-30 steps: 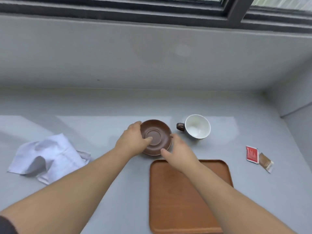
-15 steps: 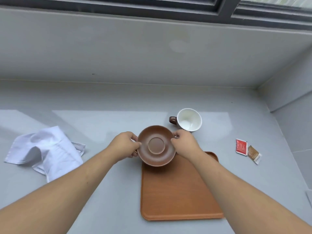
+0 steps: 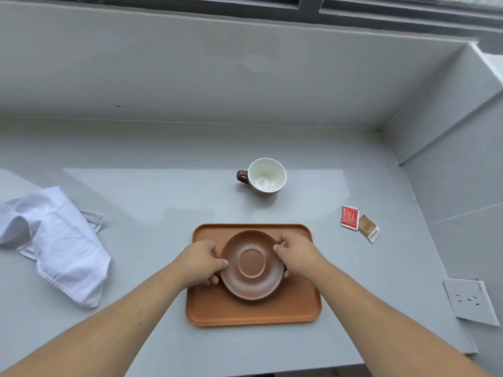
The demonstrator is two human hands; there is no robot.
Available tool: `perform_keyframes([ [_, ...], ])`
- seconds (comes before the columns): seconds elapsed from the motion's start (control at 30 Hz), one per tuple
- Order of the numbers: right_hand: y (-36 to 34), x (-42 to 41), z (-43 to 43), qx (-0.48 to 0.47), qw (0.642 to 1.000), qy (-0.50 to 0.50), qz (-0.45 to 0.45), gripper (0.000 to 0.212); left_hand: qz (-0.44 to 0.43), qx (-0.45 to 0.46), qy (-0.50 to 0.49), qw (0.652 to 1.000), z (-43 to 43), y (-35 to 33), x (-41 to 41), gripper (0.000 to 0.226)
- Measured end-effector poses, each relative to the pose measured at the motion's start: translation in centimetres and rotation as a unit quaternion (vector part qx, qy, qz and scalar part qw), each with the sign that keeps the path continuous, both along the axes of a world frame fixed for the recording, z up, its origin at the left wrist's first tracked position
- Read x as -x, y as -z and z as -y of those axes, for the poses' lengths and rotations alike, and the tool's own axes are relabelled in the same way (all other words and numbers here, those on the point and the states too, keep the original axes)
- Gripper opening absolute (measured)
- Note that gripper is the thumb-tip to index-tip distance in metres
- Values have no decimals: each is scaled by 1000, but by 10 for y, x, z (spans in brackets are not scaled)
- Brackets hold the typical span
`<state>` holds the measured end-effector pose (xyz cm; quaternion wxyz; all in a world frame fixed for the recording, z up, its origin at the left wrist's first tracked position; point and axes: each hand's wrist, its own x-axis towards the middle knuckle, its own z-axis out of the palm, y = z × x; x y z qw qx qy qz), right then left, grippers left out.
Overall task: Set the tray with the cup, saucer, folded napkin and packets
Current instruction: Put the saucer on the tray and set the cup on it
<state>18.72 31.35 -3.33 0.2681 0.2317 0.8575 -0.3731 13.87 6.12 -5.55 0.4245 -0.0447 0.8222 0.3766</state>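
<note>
A brown saucer [image 3: 251, 281] is over the middle of the orange-brown tray [image 3: 253, 312]; I cannot tell whether it rests on it. My left hand [image 3: 201, 262] grips its left rim and my right hand [image 3: 296, 254] grips its right rim. Beyond the tray, a cup [image 3: 266, 176], white inside with a brown handle pointing left, stands on the counter. A crumpled white napkin [image 3: 60, 243] lies unfolded at the left. A red packet [image 3: 349, 216] and a brown packet [image 3: 368, 228] lie side by side to the right of the tray.
The grey counter [image 3: 152, 202] ends at a back wall under a window and a side wall at the right. A white wall socket [image 3: 469, 300] sits low on the right wall. The counter's front edge runs just below the tray.
Both hands carried the saucer from the counter beside the cup toward me and over the middle of the tray. The view has tilted down, so the whole tray shows.
</note>
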Motion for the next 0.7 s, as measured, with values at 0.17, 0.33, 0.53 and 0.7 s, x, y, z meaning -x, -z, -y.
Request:
perform_keyframes([
  [0.17,10,-10,-1,10,1000,-10,25,14,1,14,10,1000,3,6,-10,16],
  [0.33,16,-9,-2,23,999,-1,28,13,-7,16,-4,1000,4,9,-9,15],
  [0.53,7,7,-15,-22,999,-22,-10,13,-147,137,70,977,-5,-10,14,25],
  [0.7,-18,61,-37,2,993,85,-78,21,-210,105,58,970,-32,-27,76,36],
])
